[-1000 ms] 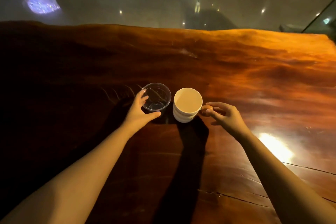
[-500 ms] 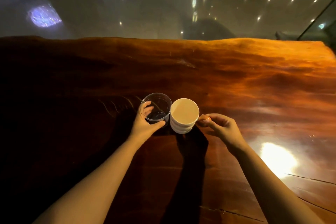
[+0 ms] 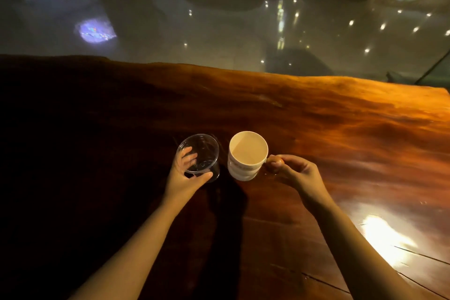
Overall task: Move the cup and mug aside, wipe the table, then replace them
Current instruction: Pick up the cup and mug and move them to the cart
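I see left hand (image 3: pixel 181 179) wrapped round clear plastic cup (image 3: pixel 198 153), grip closed on wall, cup tilted. Right hand (image 3: pixel 295 173) pinching handle of white mug (image 3: pixel 247 156), grip closed. Both near middle of wooden bench (image 3: pixel 341 117), just beside each other, not touching. My worry: thin cup may buckle if squeezed; mug could swing from handle and clip cup.
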